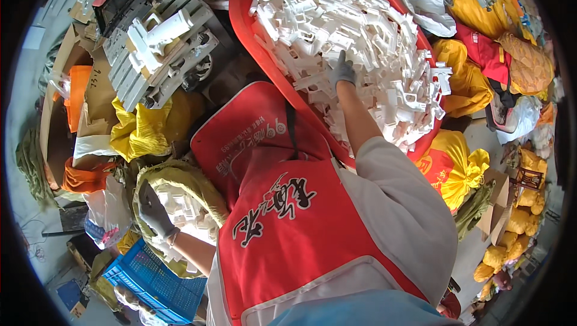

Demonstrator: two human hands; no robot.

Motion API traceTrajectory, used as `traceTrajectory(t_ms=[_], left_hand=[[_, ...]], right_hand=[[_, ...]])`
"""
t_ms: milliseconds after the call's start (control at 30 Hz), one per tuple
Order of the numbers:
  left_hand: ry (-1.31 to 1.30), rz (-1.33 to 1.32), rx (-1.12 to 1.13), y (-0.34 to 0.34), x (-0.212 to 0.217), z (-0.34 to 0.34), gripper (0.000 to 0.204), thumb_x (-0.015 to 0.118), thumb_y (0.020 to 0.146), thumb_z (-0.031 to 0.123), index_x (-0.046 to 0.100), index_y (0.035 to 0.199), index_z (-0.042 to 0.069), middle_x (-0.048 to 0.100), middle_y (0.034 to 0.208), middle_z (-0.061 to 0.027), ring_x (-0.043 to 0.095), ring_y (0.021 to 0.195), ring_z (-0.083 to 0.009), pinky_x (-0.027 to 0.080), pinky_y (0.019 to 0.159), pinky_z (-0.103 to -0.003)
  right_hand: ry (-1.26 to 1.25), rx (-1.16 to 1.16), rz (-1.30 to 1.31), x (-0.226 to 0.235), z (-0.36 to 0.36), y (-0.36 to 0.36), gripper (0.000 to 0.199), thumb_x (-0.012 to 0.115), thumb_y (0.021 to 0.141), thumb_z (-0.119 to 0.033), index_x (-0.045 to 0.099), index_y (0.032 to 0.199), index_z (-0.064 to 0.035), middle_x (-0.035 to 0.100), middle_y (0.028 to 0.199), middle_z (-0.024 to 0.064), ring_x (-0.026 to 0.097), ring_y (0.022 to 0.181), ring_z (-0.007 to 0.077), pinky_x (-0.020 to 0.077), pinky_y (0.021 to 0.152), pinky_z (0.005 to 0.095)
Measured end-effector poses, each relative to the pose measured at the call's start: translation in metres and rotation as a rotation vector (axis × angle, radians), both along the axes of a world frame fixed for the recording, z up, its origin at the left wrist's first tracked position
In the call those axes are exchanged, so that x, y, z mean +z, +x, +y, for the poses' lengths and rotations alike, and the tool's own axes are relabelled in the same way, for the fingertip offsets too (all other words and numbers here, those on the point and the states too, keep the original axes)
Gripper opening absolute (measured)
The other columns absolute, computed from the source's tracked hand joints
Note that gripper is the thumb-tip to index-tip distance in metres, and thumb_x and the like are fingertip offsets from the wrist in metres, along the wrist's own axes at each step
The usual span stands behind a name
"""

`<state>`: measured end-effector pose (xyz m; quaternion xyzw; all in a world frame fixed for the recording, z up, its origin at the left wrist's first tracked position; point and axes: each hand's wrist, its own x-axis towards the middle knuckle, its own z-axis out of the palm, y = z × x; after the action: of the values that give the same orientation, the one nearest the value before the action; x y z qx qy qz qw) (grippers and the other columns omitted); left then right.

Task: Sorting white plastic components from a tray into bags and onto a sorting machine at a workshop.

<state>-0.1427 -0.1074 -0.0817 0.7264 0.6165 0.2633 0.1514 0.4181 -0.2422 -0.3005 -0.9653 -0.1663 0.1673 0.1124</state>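
My right hand, in a grey glove, reaches into a large red tub heaped with white plastic pistol-shaped pieces. Its index finger is stretched out over the heap and touches the pieces, and no piece shows in its grip. On the left, my left hand, also gloved in grey, lies at the inner edge of an olive woven sack. Its fingers are extended, with nothing seen in them. Inside that sack lie more white plastic pieces.
A white moulded part rests on a grey slatted machine at upper left. Beside the sack are a blue plastic crate, a yellow bag and a cardboard box. Tied yellow sacks stand right of the tub.
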Motion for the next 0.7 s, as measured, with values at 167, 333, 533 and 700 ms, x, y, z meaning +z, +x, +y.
traceTrajectory(t_ms=[167, 333, 533, 700], left_hand=[[-0.012, -0.086, 0.067, -0.028, -0.014, -0.002, 0.027, 0.051, 0.094, 0.016, 0.064, 0.112, 0.0, 0.067, 0.107, -0.0098, 0.063, 0.096, -0.0169, 0.049, 0.085, -0.029], [-0.006, -0.197, 0.164, -0.027, -0.011, -0.008, 0.026, 0.053, 0.092, 0.013, 0.064, 0.111, -0.001, 0.067, 0.106, -0.0095, 0.062, 0.095, -0.0163, 0.049, 0.085, -0.029], [0.204, -0.041, -0.025, 0.031, 0.018, 0.016, 0.017, 0.06, 0.087, 0.006, 0.067, 0.102, 0.002, 0.069, 0.096, -0.0123, 0.067, 0.088, -0.0214, 0.05, 0.08, -0.03], [0.231, -0.196, -0.196, 0.079, 0.049, 0.048, 0.017, 0.061, 0.083, 0.006, 0.067, 0.099, 0.002, 0.068, 0.098, -0.0134, 0.066, 0.09, -0.0268, 0.05, 0.08, -0.032]], right_hand=[[-0.018, 0.213, -0.031, 0.022, -0.012, 0.012, 0.09, 0.066, 0.072, -0.052, 0.025, 0.143, -0.0147, 0.05, 0.123, 0.0265, 0.055, 0.109, 0.041, 0.0437, 0.093, 0.0469], [-0.029, 0.545, 0.045, 0.033, -0.025, -0.008, 0.073, 0.065, 0.074, -0.044, 0.038, 0.133, -0.0109, 0.052, 0.12, 0.0249, 0.054, 0.107, 0.0408, 0.0461, 0.088, 0.0477], [0.068, 0.727, 0.171, 0.032, -0.039, -0.037, 0.053, 0.062, 0.08, -0.03, 0.048, 0.126, -0.0064, 0.054, 0.122, 0.0218, 0.057, 0.107, 0.035, 0.0469, 0.089, 0.0431], [0.744, 0.277, 0.775, 0.01, -0.035, -0.013, 0.049, 0.054, 0.086, 0.002, 0.043, 0.133, -0.0046, 0.055, 0.124, 0.0129, 0.056, 0.108, 0.0218, 0.0461, 0.088, 0.0301]])
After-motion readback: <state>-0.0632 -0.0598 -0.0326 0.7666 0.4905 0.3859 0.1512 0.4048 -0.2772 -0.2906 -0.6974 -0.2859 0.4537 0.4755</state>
